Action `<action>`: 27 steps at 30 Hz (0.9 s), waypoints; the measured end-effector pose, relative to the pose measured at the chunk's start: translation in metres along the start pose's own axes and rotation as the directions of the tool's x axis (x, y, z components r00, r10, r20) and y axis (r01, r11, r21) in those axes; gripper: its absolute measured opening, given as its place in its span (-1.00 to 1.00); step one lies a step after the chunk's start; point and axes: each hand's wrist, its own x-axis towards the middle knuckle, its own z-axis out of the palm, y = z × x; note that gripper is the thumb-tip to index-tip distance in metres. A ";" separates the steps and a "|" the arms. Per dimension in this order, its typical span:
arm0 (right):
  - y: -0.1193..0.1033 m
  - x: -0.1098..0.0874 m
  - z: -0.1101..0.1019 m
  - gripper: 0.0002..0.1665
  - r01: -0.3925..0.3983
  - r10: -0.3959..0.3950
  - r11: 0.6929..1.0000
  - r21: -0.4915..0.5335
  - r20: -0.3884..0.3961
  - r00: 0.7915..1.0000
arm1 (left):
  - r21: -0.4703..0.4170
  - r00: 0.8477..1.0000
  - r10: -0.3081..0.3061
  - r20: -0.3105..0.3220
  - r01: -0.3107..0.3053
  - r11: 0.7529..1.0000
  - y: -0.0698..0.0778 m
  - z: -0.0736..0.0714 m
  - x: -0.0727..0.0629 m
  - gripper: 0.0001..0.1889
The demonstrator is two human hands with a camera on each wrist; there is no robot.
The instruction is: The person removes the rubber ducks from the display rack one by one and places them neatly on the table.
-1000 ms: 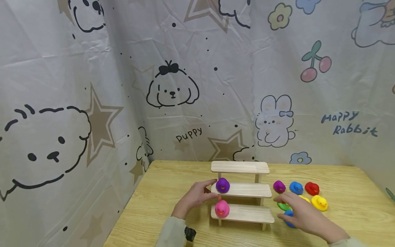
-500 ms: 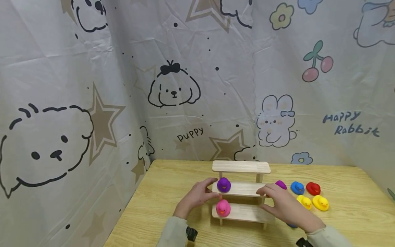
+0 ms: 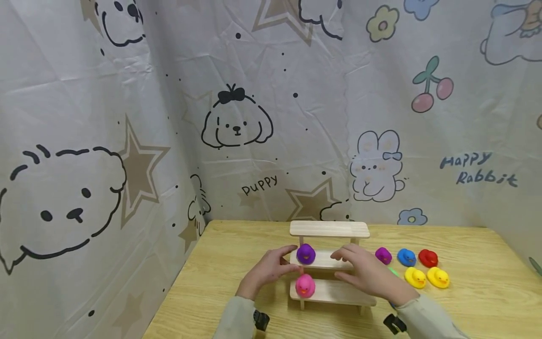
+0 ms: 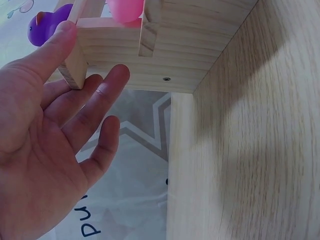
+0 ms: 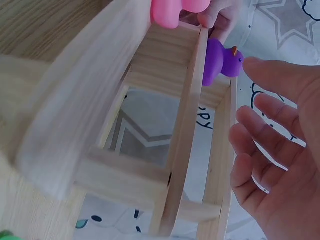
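A small three-tier wooden display shelf (image 3: 343, 260) stands on the table. A purple rubber duck (image 3: 306, 254) sits at the left end of its middle tier, and a pink rubber duck (image 3: 305, 286) is at the left end of the bottom tier. My left hand (image 3: 271, 270) holds the left end of the middle tier, thumb in front and fingers behind, in the left wrist view. My right hand (image 3: 370, 273) hovers over the shelf's right part with nothing in it. In the right wrist view its bent fingers (image 5: 265, 135) are apart from the purple duck (image 5: 220, 62).
Right of the shelf lie more rubber ducks: a magenta duck (image 3: 383, 255), a blue duck (image 3: 406, 257), a red duck (image 3: 428, 258) and two yellow ducks (image 3: 415, 278). A green one is mostly hidden behind my right hand. A printed cloth (image 3: 262, 155) hangs behind the table.
My right hand has moved left from above the loose ducks to over the shelf, holding nothing. The left hand stays at the shelf's left end, and the ducks have not moved.
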 end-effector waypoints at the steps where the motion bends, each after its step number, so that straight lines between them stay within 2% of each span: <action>1: -0.001 0.003 0.001 -0.62 0.001 -0.001 1.000 0.003 0.000 1.000 | -0.003 1.000 0.002 0.000 -0.002 1.000 0.000 0.000 0.000 -0.33; 8: -0.008 0.019 0.010 -0.56 -0.014 0.013 1.000 0.021 0.032 0.999 | -0.021 1.000 0.006 0.002 -0.006 1.000 -0.003 0.001 -0.001 -0.34; 15: -0.009 0.034 0.026 -0.50 0.024 -0.024 1.000 0.017 -0.011 1.000 | -0.030 1.000 0.003 -0.003 -0.003 1.000 -0.003 -0.001 -0.001 -0.34; 21: -0.011 0.041 0.033 -0.51 0.004 -0.004 0.999 0.033 -0.015 1.000 | -0.039 1.000 0.027 0.001 -0.027 0.999 -0.003 -0.001 -0.001 -0.35; 27: -0.012 0.046 0.034 -0.54 -0.006 0.007 0.999 0.048 -0.034 0.999 | -0.039 1.000 0.014 0.003 -0.014 0.999 -0.002 -0.001 0.000 -0.35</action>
